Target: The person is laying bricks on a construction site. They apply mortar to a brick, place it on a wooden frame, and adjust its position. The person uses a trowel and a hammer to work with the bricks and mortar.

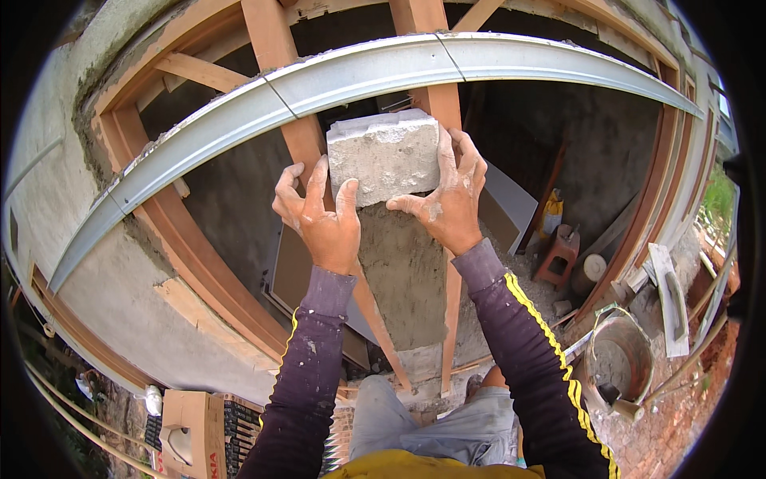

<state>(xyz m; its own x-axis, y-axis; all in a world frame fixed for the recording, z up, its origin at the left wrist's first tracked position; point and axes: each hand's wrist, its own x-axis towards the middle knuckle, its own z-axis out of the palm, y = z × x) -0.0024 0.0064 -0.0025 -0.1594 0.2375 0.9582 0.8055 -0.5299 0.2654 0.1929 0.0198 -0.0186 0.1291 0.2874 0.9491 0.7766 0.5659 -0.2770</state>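
A pale grey concrete block (383, 157) with a chipped, rough face is between my two hands, just above a strip of grey plastered wall (403, 271) between two wooden posts. At its left end my left hand (323, 215) grips it, fingertips at the side and thumb near the lower front corner. On the right end my right hand (451, 195) has its fingers along the edge and its thumb under the bottom. Grey dust coats both hands. Whether the block rests on the wall strip I cannot tell.
A metal channel (375, 74) crosses just beyond the block, with wooden frame posts (439, 112) behind it. Below right stand a bucket (618, 355) with grey residue, a long float (670, 303) and a red stool (558, 255). A cardboard box (191, 431) sits lower left.
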